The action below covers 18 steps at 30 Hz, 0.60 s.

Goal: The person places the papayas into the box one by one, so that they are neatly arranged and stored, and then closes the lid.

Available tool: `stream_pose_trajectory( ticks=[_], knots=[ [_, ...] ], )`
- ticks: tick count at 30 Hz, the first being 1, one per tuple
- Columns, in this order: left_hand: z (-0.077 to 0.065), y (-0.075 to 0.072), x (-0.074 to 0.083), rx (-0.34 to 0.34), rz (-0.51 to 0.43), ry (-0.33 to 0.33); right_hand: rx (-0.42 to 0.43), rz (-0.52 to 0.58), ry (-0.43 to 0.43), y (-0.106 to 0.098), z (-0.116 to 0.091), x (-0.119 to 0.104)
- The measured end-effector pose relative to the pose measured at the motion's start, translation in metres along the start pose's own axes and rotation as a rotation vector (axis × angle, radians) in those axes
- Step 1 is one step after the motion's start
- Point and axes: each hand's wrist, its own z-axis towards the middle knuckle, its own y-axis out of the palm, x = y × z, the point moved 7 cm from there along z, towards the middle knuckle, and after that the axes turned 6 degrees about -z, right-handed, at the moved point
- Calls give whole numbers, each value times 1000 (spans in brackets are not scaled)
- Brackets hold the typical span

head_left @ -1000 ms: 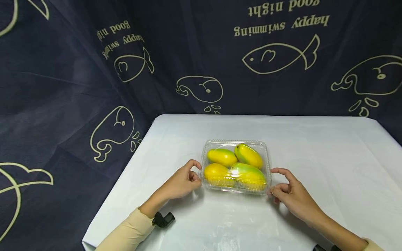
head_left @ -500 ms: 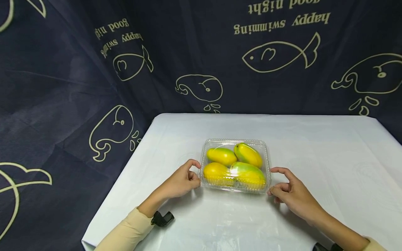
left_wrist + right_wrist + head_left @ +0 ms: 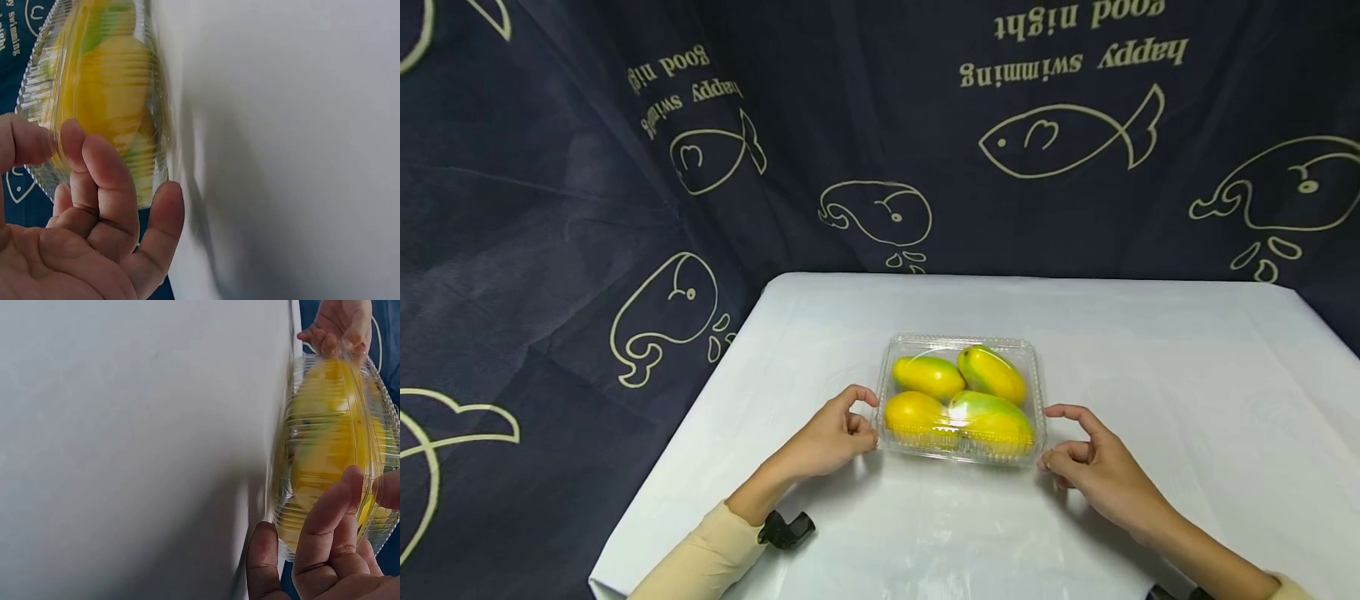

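A clear plastic clamshell box (image 3: pixel 1037 375) with a ridged rim sits closed on the white table. Several yellow-green mangoes (image 3: pixel 928 378) lie inside it in two rows. My left hand (image 3: pixel 827 437) is at the box's left side; in the left wrist view its thumb and curled fingers (image 3: pixel 107 164) pinch the rim of the lid and base. At the opposite side, my right hand (image 3: pixel 1105 475) pinches the rim the same way, thumb and fingers (image 3: pixel 325 519) meeting on the edge. The lid covers the mangoes fully.
White cloth covers the table (image 3: pixel 1172 367), which reaches back to a dark blue curtain (image 3: pixel 880 100) printed with fish and whales. More of that curtain hangs along the left side. A black wrist camera (image 3: pixel 786 530) is strapped below my left hand.
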Motion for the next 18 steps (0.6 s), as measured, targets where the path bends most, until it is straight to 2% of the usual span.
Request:
stream_pose_trajectory(
  ticks=[6,18],
  knots=[
    [-1,2,-2,9,-35,-12,6,14,-13,1,-1,0],
    [2,1,-1,-2,-38,-13,11,18,-18,0,0,0]
  ],
)
